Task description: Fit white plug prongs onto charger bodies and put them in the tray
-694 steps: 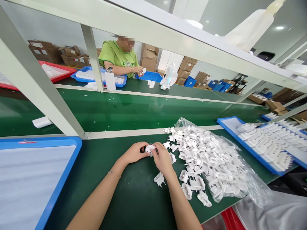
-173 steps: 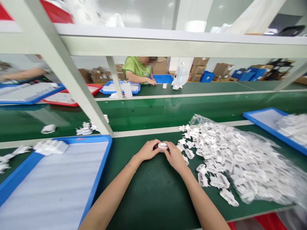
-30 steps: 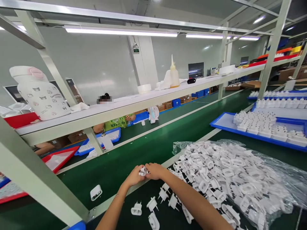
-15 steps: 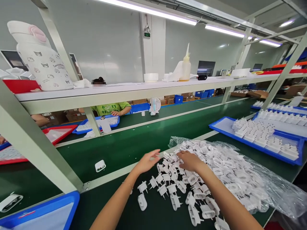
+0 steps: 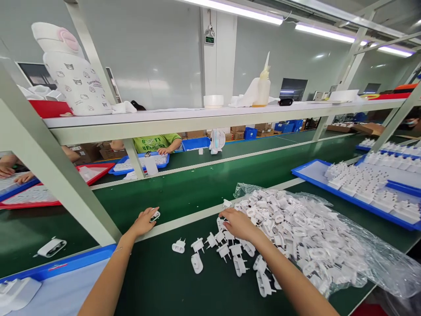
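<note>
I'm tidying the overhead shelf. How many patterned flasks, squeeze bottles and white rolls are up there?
Patterned flask: 1
Squeeze bottle: 1
White roll: 1
Total: 3

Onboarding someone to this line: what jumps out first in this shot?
The heap of white plug parts spilling from a clear plastic bag fills the right of the green bench, with the right hand at its near edge. The left hand rests on a single white piece at the conveyor's rim. Above, a cat-print bottle lies on the shelf.
</note>
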A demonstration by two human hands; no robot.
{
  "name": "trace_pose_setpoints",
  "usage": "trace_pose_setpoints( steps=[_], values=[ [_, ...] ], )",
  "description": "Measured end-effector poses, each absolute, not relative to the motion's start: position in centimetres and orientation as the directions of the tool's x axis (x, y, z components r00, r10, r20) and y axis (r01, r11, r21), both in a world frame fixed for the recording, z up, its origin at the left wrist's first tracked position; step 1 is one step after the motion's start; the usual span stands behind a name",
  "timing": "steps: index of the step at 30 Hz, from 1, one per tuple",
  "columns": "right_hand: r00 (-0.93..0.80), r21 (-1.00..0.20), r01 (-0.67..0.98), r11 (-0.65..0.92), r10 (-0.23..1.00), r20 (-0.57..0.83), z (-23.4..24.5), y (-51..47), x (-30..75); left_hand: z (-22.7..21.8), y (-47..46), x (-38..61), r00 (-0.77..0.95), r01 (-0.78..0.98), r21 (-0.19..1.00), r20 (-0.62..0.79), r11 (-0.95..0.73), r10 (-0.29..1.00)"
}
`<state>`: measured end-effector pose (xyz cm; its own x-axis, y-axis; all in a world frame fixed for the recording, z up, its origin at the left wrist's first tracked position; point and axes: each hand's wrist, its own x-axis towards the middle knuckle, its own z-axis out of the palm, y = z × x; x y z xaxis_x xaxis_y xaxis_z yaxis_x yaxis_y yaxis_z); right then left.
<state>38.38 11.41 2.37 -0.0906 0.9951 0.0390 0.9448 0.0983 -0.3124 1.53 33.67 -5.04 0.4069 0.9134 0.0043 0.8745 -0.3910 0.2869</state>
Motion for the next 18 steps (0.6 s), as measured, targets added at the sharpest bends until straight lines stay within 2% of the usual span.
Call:
trace_pose_setpoints(
  steps=[3,5,7,9,11,13,15,18],
  values=[
    [-0.034,-0.277,0.961,0.016,0.998,-0.060,1.7,13.9,37.4,-4.6,32.7,2.5,0.444,0.803,0.427,0.038,-0.416,0.895],
    [-0.056,-0.278,0.960,0.018,0.990,-0.129,1.3,15.2,37.4,-4.3,31.5,3.8,0.450,0.686,0.633,0.018,-0.358,0.893],
    [-0.082,-0.285,0.958,0.023,0.977,-0.195,1.1,15.9,37.4,-4.3,29.9,5.5,0.504,0.468,0.857,-0.059,-0.215,0.862],
    [-0.082,-0.286,0.958,0.012,0.969,-0.233,0.9,16.1,37.3,-4.6,28.0,7.6,0.593,0.224,0.975,-0.134,-0.002,0.794],
    [-0.076,-0.287,0.958,0.003,0.967,-0.242,0.8,16.1,37.0,-5.0,26.3,9.8,0.661,0.052,0.983,-0.166,0.176,0.732],
    [-0.090,-0.297,0.955,0.016,0.967,-0.238,0.7,16.0,36.8,-5.4,25.1,11.8,0.699,-0.015,0.969,-0.166,0.246,0.696],
    [-0.122,-0.320,0.946,0.042,0.964,-0.236,0.4,16.0,36.7,-5.8,24.4,13.2,0.700,0.013,0.982,-0.142,0.187,0.700],
    [-0.158,-0.370,0.927,0.062,0.959,-0.233,-0.3,16.2,37.0,-6.1,24.0,14.2,0.674,0.146,0.988,-0.063,-0.049,0.736]
  ],
)
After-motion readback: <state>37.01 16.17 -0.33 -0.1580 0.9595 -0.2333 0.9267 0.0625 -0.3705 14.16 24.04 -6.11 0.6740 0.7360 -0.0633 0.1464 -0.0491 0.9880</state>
